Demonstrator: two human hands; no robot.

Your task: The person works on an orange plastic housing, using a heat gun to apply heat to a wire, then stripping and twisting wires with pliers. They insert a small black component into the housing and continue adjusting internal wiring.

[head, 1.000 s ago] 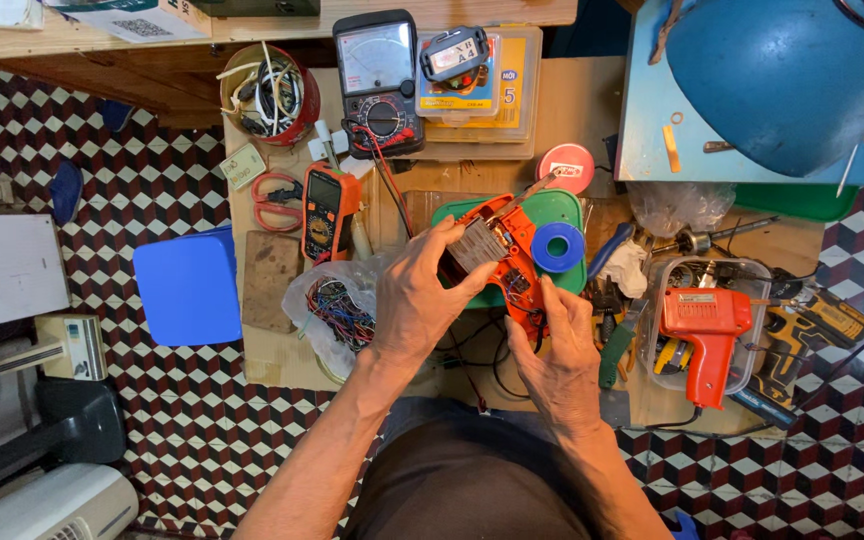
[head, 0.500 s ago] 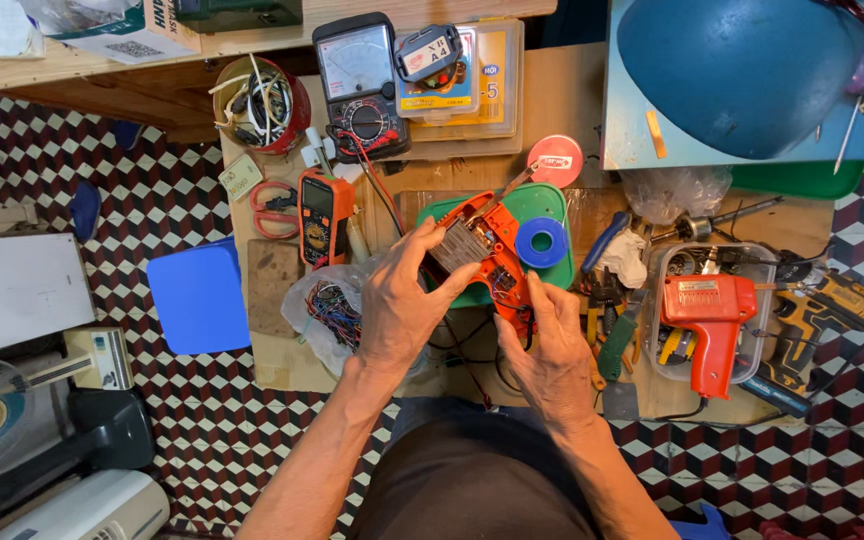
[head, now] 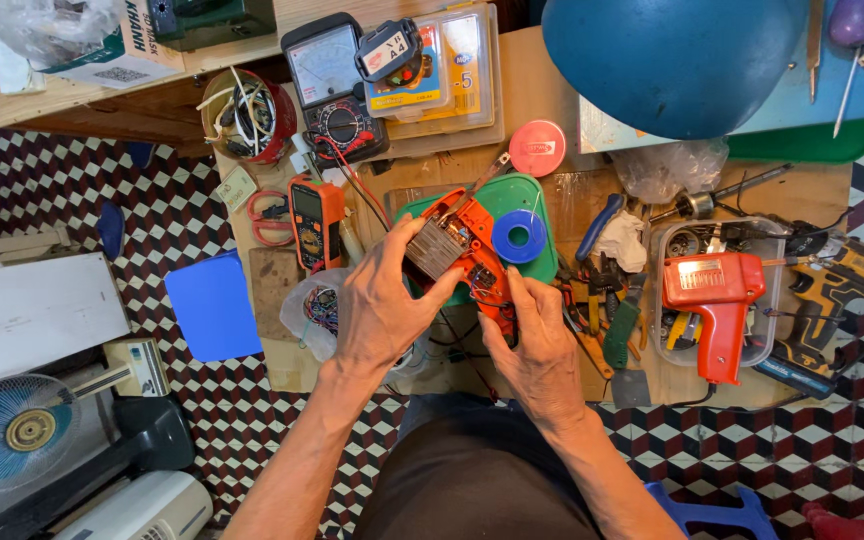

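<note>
While both hands (head: 457, 325) grip it, the opened orange soldering gun (head: 462, 255) sits between them

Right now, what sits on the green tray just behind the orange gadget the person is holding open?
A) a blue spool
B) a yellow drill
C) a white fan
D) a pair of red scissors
A: a blue spool lies on the green tray, just beyond the opened orange tool that the left hand and right hand hold.

Solder spool (head: 519, 236) on tray (head: 538, 205); multimeter (head: 317, 221) left; soldering gun (head: 717, 301) right.
</note>
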